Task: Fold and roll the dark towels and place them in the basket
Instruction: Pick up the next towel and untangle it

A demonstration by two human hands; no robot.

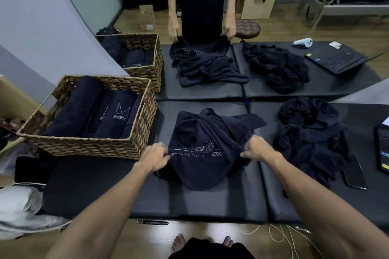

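Towel (pixel 202 153) duty, head cam only, so one view to go on. The crumpled dark towel sits mid-mat on the black padded table (pixel 210 202), right in front of the person and just beside the wicker basket (pixel 88 145), which already has a few rolled towels (pixel 90 111) lying in it. Left hand (pixel 155 156) is pinching the near-left edge of the towel, right hand (pixel 255 149) is pinching the near-right edge, both with fingers curled into the cloth. The printed lettering runs left to right between the two hands, so I'd say the held edge lies across the table; the rest is bunched up behind it, and honestly I can't tell where its long axis runs until it's spread out.

What could go wrong: the far part is twisted over itself, so lifting and shaking may leave a fold trapped inside and give a lumpy roll. Pulling the near edge toward the body could also drag cloth off the table's front. There's another heap of dark towels (pixel 309 139) close on the right, near a phone (pixel 354 174), and a wide flap could snag either.
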